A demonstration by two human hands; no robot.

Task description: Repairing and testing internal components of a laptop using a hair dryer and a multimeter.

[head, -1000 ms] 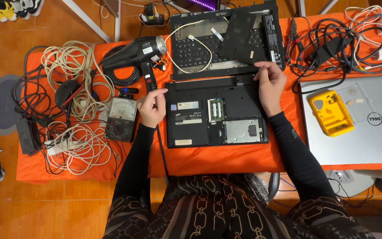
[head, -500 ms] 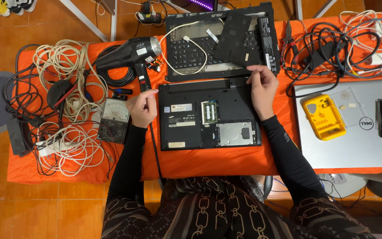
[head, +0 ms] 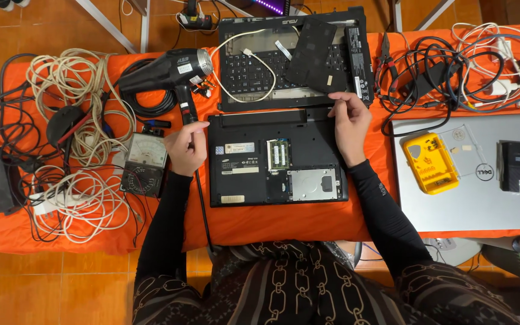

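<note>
Home repair bench: orange-clothed table [head: 284, 225] w/ opened laptop [head: 275, 156], multimeter [head: 145, 156], cable tangles [head: 67, 138].

Orange-covered table [head: 284, 225] under laptops, cables
</note>
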